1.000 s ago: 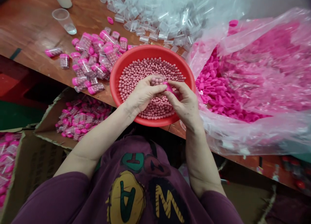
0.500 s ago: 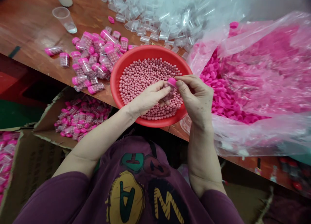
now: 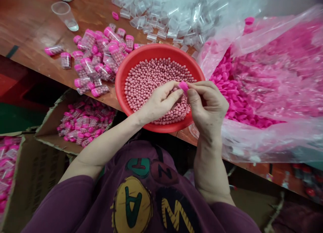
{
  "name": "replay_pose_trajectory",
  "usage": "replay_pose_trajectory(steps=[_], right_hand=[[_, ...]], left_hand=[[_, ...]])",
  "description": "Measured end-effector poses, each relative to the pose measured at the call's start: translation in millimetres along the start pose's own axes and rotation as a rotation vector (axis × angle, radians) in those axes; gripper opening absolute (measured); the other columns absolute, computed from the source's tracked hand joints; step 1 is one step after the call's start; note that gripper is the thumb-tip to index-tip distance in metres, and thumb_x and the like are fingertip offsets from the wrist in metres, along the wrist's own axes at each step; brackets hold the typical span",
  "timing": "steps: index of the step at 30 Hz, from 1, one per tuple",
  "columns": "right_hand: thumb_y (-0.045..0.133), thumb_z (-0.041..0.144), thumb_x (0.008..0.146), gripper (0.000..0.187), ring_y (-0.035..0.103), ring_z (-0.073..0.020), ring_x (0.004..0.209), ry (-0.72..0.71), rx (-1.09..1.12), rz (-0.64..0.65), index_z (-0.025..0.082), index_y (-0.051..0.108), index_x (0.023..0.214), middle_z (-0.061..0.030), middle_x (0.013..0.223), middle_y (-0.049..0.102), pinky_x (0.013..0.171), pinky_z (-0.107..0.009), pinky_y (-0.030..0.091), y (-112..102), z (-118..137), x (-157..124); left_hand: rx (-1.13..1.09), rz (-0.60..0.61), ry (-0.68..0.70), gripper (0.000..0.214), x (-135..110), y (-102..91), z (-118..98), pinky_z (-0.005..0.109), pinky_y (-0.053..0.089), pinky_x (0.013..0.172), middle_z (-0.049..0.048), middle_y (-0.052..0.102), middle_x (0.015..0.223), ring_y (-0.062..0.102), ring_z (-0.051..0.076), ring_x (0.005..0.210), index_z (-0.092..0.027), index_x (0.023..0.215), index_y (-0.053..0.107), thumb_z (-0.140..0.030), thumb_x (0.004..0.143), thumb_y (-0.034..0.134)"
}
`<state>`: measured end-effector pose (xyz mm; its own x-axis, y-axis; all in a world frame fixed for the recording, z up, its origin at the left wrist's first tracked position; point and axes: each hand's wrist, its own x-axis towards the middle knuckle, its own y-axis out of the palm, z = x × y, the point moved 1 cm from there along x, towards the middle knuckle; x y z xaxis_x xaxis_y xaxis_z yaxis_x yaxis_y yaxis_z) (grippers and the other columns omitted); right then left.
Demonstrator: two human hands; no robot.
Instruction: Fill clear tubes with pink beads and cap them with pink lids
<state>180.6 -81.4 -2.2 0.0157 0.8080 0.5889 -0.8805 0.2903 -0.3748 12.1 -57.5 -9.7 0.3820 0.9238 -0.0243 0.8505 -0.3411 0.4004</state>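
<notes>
Over the red basin [image 3: 121,88] both my hands meet at a pink cap [image 3: 183,87]. Thumb and fingertips of my right hand [image 3: 208,103] pinch this cap from the right. My left hand [image 3: 164,100] is closed around a small clear bottle beneath the cap, mostly hidden by my fingers. In the basin, below my hands, lie many pink beads [image 3: 151,78]. To the left, a heap of filled bottles [image 3: 98,58] with pink caps rests on the wooden table [image 3: 32,27].
Empty clear bottles [image 3: 161,24] are piled at the back. A plastic bag [image 3: 264,138] of loose pink caps [image 3: 232,101] lies to the right. At the back left a clear cup [image 3: 66,17] is tipped over. A cardboard box [image 3: 54,113] of filled bottles stands below the table edge.
Both my hands have shifted slightly to the right, and the pink cap between them has tilted. The whole view has moved a little.
</notes>
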Motion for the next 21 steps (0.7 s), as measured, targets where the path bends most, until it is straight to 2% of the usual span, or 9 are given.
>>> replay_pose_trajectory(steps=[4, 6, 8, 10, 13, 15, 17, 19, 21], right_hand=[[0.072, 0.045, 0.116, 0.025, 0.084, -0.0311, 0.118, 0.023, -0.022, 0.173, 0.043, 0.09, 0.133, -0.0049, 0.13, 0.085, 0.111, -0.059, 0.072, -22.2, -3.0, -1.0], [0.072, 0.043, 0.116, 0.034, 0.083, -0.0299, 0.122, 0.033, 0.035, 0.223, 0.046, 0.085, 0.148, -0.0035, 0.143, 0.083, 0.112, -0.056, 0.071, -30.8, -7.3, -1.8], [0.079, 0.046, 0.112, 0.046, 0.084, -0.0259, 0.108, 0.092, 0.123, 0.218, 0.048, 0.077, 0.157, -0.0021, 0.144, 0.084, 0.098, -0.05, 0.075, -34.7, -14.1, -1.7], [0.088, 0.056, 0.105, 0.057, 0.082, -0.0224, 0.089, 0.171, 0.176, 0.165, 0.047, 0.071, 0.159, -0.0024, 0.136, 0.087, 0.08, -0.043, 0.074, -33.5, -21.6, -0.4], [0.087, 0.074, 0.1, 0.058, 0.079, -0.0218, 0.076, 0.238, 0.174, 0.063, 0.037, 0.074, 0.144, -0.0047, 0.12, 0.088, 0.068, -0.041, 0.072, -25.2, -27.6, 1.4], [0.078, 0.072, 0.108, 0.05, 0.082, -0.0249, 0.085, 0.216, 0.111, 0.038, 0.031, 0.077, 0.137, -0.0074, 0.117, 0.088, 0.077, -0.046, 0.074, -18.9, -25.3, 0.2], [0.067, 0.063, 0.117, 0.043, 0.085, -0.0299, 0.11, 0.1, -0.03, 0.096, 0.028, 0.078, 0.14, -0.0112, 0.128, 0.086, 0.101, -0.055, 0.074, -13.8, -19.4, -3.6], [0.062, 0.058, 0.119, 0.049, 0.077, -0.0343, 0.137, -0.047, -0.225, 0.198, 0.026, 0.071, 0.154, -0.0152, 0.146, 0.08, 0.124, -0.062, 0.065, -10.1, -14.3, -8.8], [0.07, 0.06, 0.112, 0.067, 0.069, -0.0397, 0.149, -0.126, -0.413, 0.264, 0.022, 0.059, 0.167, -0.0191, 0.156, 0.073, 0.131, -0.069, 0.058, -7.3, -13.0, -13.3]], left_hand=[[-0.034, 0.019, -0.076, 0.026, 6.7, 0.8, 0.1, 0.025, 0.044, 0.062, -0.0011, 0.066, 0.082, 0.056, 0.01, 0.067, -0.02, 0.093, 0.072, -0.032, 0.111, 0.085], [-0.091, 0.069, -0.133, 0.027, 9.0, 0.9, -0.9, 0.024, 0.042, 0.059, -0.0011, 0.067, 0.083, 0.056, 0.009, 0.063, -0.019, 0.094, 0.07, -0.035, 0.113, 0.082], [-0.107, 0.112, -0.145, 0.028, 8.4, 0.2, -1.7, 0.023, 0.042, 0.058, -0.001, 0.066, 0.083, 0.056, 0.008, 0.062, -0.019, 0.094, 0.07, -0.034, 0.114, 0.081], [-0.093, 0.136, -0.115, 0.026, 5.7, -1.2, -1.4, 0.023, 0.041, 0.058, -0.0011, 0.064, 0.081, 0.054, 0.008, 0.062, -0.018, 0.093, 0.07, -0.03, 0.115, 0.078], [-0.048, 0.163, -0.069, 0.021, 2.4, -3.9, 2.1, 0.022, 0.042, 0.059, -0.0012, 0.062, 0.081, 0.054, 0.008, 0.063, -0.018, 0.097, 0.072, -0.026, 0.116, 0.075], [-0.019, 0.164, -0.057, 0.021, 3.0, -5.9, 5.9, 0.022, 0.046, 0.06, -0.0017, 0.064, 0.083, 0.056, 0.008, 0.064, -0.018, 0.099, 0.072, -0.03, 0.115, 0.078], [0.001, 0.146, -0.039, 0.024, 5.5, -7.8, 9.8, 0.022, 0.05, 0.065, -0.0024, 0.065, 0.084, 0.059, 0.009, 0.067, -0.018, 0.098, 0.072, -0.034, 0.112, 0.084], [0.01, 0.103, -0.014, 0.025, 8.4, -9.1, 13.1, 0.02, 0.054, 0.072, -0.0025, 0.067, 0.085, 0.062, 0.009, 0.074, -0.017, 0.096, 0.073, -0.033, 0.11, 0.085], [-0.001, 0.056, -0.02, 0.026, 10.4, -9.3, 15.8, 0.02, 0.055, 0.078, -0.0017, 0.07, 0.087, 0.065, 0.009, 0.08, -0.016, 0.094, 0.073, -0.032, 0.11, 0.085]])
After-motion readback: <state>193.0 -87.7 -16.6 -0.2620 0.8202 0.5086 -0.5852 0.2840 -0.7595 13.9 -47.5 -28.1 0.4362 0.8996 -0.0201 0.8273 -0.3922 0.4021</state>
